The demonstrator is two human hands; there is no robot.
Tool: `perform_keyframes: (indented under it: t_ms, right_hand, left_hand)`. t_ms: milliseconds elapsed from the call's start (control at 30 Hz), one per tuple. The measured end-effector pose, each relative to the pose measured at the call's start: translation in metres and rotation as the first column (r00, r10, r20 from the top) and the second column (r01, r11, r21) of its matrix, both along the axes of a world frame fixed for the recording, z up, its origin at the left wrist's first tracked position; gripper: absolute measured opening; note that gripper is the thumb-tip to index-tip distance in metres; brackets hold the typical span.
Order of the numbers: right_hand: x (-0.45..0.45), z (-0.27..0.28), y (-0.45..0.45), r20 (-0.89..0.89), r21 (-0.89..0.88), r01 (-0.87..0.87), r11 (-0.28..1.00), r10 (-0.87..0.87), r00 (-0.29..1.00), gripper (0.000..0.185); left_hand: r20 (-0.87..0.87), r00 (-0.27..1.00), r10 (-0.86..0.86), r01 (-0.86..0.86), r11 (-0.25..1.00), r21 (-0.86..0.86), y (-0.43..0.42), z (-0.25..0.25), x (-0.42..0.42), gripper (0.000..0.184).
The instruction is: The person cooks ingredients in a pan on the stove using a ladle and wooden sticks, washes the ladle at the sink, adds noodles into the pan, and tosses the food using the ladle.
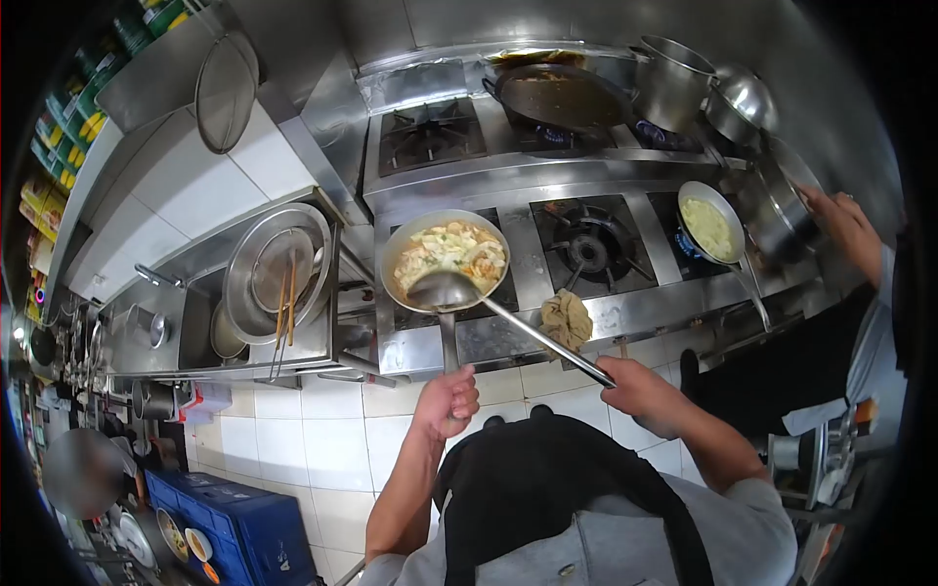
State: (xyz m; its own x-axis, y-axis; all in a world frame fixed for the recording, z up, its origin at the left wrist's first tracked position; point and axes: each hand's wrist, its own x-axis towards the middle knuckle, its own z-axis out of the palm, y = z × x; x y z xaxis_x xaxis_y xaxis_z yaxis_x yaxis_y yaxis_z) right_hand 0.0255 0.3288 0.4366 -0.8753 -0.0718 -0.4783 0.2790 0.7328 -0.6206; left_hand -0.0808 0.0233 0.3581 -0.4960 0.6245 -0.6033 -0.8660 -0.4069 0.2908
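My left hand (448, 400) is closed around the handle of a wide pan (393, 256) on the front left burner. Pale chopped food with some orange and green pieces (445, 246) fills the pan. In my right hand (637, 391) is the long metal handle of a ladle (442, 289); its bowl lies over the near side of the pan, above the food. A crumpled brown cloth (567, 320) lies on the stove's front edge, just beyond the ladle handle.
Another person's hand (848, 230) is at the right, by large metal pots (777, 210). A smaller pan (710, 225) sits over a blue flame. Behind are a dark wok (562, 98) and a tall pot (674, 83). Metal bowls (278, 273) stand left; blue crates (234, 527) lower left.
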Motion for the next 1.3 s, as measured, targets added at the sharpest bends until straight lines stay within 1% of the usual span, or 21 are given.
perform_keyframes:
  t_ms: [33, 100, 133, 200, 233, 333, 367, 400, 467, 567, 633, 700, 800, 867, 967, 1067, 1133, 1167, 1200, 1267, 1300]
  right_hand:
    - [-0.006, -0.007, 0.001, 0.0, -0.003, 0.009, 1.0, -0.009, 1.0, 0.024]
    - [-0.018, -0.04, 0.002, -0.172, 0.22, -0.012, 0.975, 0.051, 0.984, 0.023]
    - [-0.022, -0.053, 0.0, -0.167, 0.215, -0.008, 0.977, 0.045, 0.985, 0.023]
    - [-0.04, -0.064, -0.002, -0.121, 0.244, 0.077, 0.967, -0.048, 0.991, 0.023]
    - [-0.04, -0.057, -0.007, -0.134, 0.302, 0.04, 0.952, 0.0, 0.991, 0.025]
    - [-0.028, -0.064, -0.009, -0.118, 0.325, 0.044, 0.945, -0.005, 0.993, 0.026]
    - [-0.023, -0.066, -0.008, -0.112, 0.328, 0.032, 0.944, 0.005, 0.994, 0.026]
    - [-0.019, -0.069, -0.006, -0.1, 0.327, 0.038, 0.944, -0.005, 0.995, 0.026]
    - [-0.013, -0.072, -0.001, -0.086, 0.331, 0.039, 0.943, -0.011, 0.996, 0.027]
    - [-0.018, -0.07, 0.006, -0.105, 0.307, 0.051, 0.95, -0.019, 0.994, 0.028]
    - [-0.034, -0.064, 0.006, -0.239, 0.25, 0.183, 0.951, -0.122, 0.963, 0.029]
    - [-0.054, -0.09, 0.008, -0.243, 0.289, 0.16, 0.944, -0.089, 0.966, 0.028]
    - [-0.065, -0.084, 0.004, -0.242, 0.345, 0.111, 0.932, -0.026, 0.97, 0.028]
    - [-0.051, -0.062, 0.001, -0.221, 0.304, 0.097, 0.948, -0.029, 0.975, 0.028]
    - [-0.038, -0.067, 0.001, -0.183, 0.289, 0.048, 0.956, 0.006, 0.983, 0.027]
    - [-0.048, -0.083, 0.003, -0.207, 0.291, 0.007, 0.957, 0.056, 0.977, 0.024]
    - [-0.05, -0.067, 0.001, -0.205, 0.281, 0.045, 0.959, 0.014, 0.979, 0.025]
    - [-0.052, -0.06, -0.003, -0.19, 0.27, 0.085, 0.959, -0.033, 0.981, 0.026]
    - [-0.059, -0.069, -0.005, -0.192, 0.269, 0.082, 0.96, -0.03, 0.981, 0.026]
    - [-0.075, -0.091, -0.011, -0.329, 0.273, 0.077, 0.959, 0.018, 0.944, 0.027]
    - [-0.078, -0.09, -0.012, -0.328, 0.272, 0.081, 0.959, 0.014, 0.945, 0.027]
  left_hand:
    - [-0.023, 1.0, 0.018, -0.018, 1.0, -0.014, 0.003, -0.001, -0.005, 0.03]
    - [-0.04, 0.999, 0.023, -0.023, 1.0, 0.009, 0.005, -0.008, -0.006, 0.028]
    - [-0.063, 0.997, 0.037, -0.035, 0.999, 0.034, 0.005, -0.012, -0.006, 0.025]
    - [-0.125, 0.992, 0.009, -0.016, 0.998, -0.055, -0.002, -0.033, 0.021, 0.021]
    - [-0.137, 0.991, 0.004, -0.016, 0.996, -0.082, -0.004, -0.03, 0.031, 0.018]
    - [-0.124, 0.992, 0.014, -0.026, 0.995, -0.094, -0.002, -0.044, 0.024, 0.018]
    - [-0.096, 0.994, 0.057, -0.061, 0.997, -0.039, 0.002, -0.044, 0.017, 0.018]
    - [-0.093, 0.994, 0.063, -0.067, 0.997, -0.037, 0.004, -0.048, 0.013, 0.018]
    - [-0.045, 0.996, 0.081, -0.077, 0.995, 0.067, 0.01, -0.05, 0.008, 0.019]
    - [-0.039, 0.996, 0.08, -0.079, 0.996, 0.048, 0.015, -0.05, 0.009, 0.019]
    - [-0.043, 0.996, 0.074, -0.073, 0.997, 0.019, 0.016, -0.051, 0.011, 0.02]
    - [-0.054, 0.997, 0.059, -0.058, 0.998, 0.018, 0.017, -0.055, 0.009, 0.02]
    - [-0.035, 0.996, 0.081, -0.08, 0.996, 0.041, 0.019, -0.054, 0.006, 0.019]
    - [-0.037, 0.995, 0.093, -0.091, 0.995, 0.05, 0.018, -0.051, 0.005, 0.018]
    - [0.0, 0.996, 0.084, -0.083, 0.994, 0.064, 0.017, -0.053, 0.009, 0.017]
    - [-0.046, 0.996, 0.082, -0.08, 0.996, 0.045, 0.018, -0.051, 0.005, 0.016]
    - [-0.044, 0.997, 0.059, -0.055, 0.996, 0.073, 0.015, -0.045, 0.003, 0.03]
    - [-0.047, 0.997, 0.065, -0.062, 0.996, 0.072, 0.013, -0.045, 0.001, 0.03]
    - [-0.05, 0.997, 0.057, -0.055, 0.997, 0.056, 0.014, -0.045, 0.0, 0.031]
    - [-0.047, 0.998, 0.042, -0.04, 0.998, 0.039, 0.015, -0.052, 0.003, 0.032]
    - [-0.017, 0.999, 0.049, -0.047, 0.993, 0.11, 0.015, -0.058, 0.004, 0.027]
